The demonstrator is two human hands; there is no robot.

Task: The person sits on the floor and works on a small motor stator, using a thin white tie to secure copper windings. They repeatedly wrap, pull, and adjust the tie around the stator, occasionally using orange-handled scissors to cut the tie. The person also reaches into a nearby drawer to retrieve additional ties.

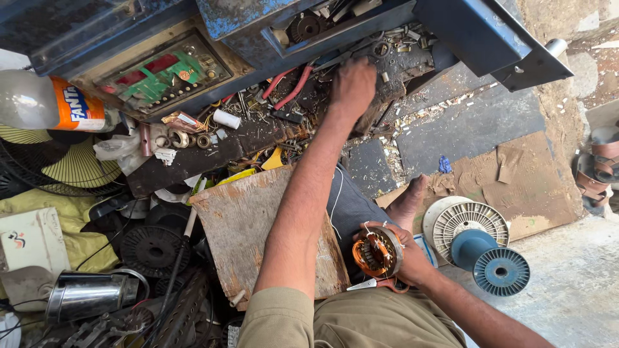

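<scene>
My left hand (pixel 352 82) reaches far forward into a cluttered dark tray (pixel 412 61) of screws, washers and small metal parts. Its fingers curl down among them, so what they touch is hidden. My right hand (pixel 407 259) sits near my lap, gripping a round motor stator (pixel 377 251) with orange-copper windings and a metal ring. Scissors (pixel 377 284) with orange handles lie just below that hand. My bare foot (pixel 410 200) rests on the floor beside my dark trouser leg.
A worn wooden board (pixel 248 222) lies under my left forearm. Red cables (pixel 291 89) and a green circuit panel (pixel 161 72) are at the back. A blue and white wire spool (pixel 485 250) stands right; a plastic bottle (pixel 45 102), fan guard (pixel 64 169) and metal cylinder (pixel 87 295) left.
</scene>
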